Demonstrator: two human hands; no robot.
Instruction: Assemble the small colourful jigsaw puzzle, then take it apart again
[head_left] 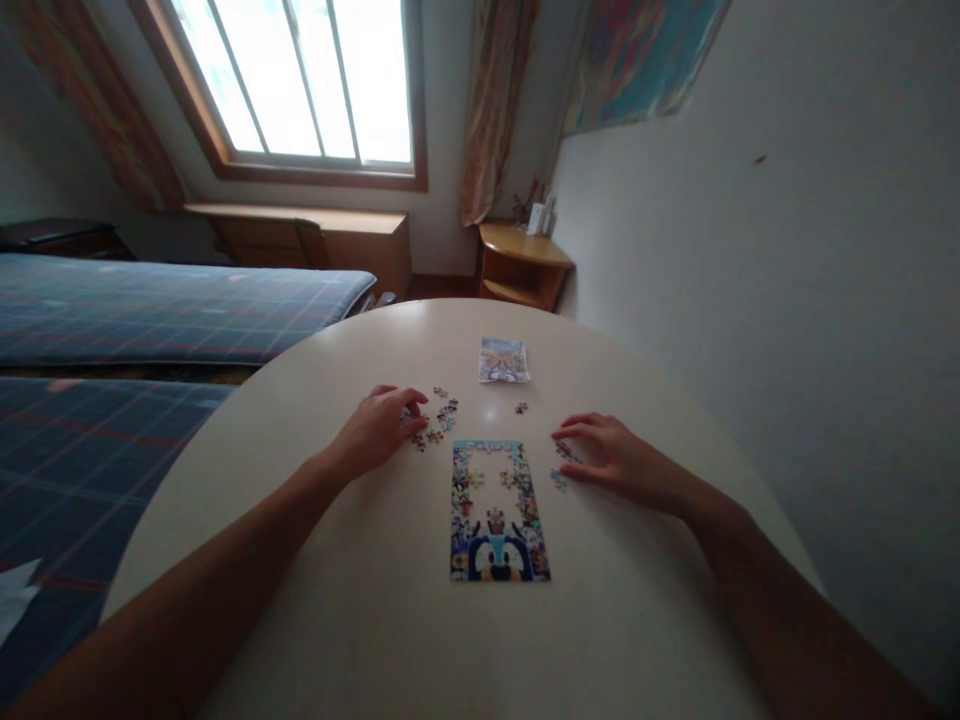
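Observation:
A partly assembled jigsaw puzzle (499, 558) lies on the round table, with a blue cartoon dog face at its near end and a gap in its middle. My left hand (384, 425) rests by a loose cluster of puzzle pieces (448, 422), its fingers curved apart over the nearest ones. To the right of the puzzle, my right hand (606, 452) lies with fingers spread beside a few more puzzle pieces (559, 479), partly covering them. One single puzzle piece (521, 408) sits beyond the puzzle. Neither hand visibly holds a piece.
A small picture sheet (504, 360) lies toward the table's far side. The pale round table (360, 620) stands close to the wall on the right. Beds with plaid covers (150, 310) are on the left, and a wooden corner shelf (525, 245) is behind.

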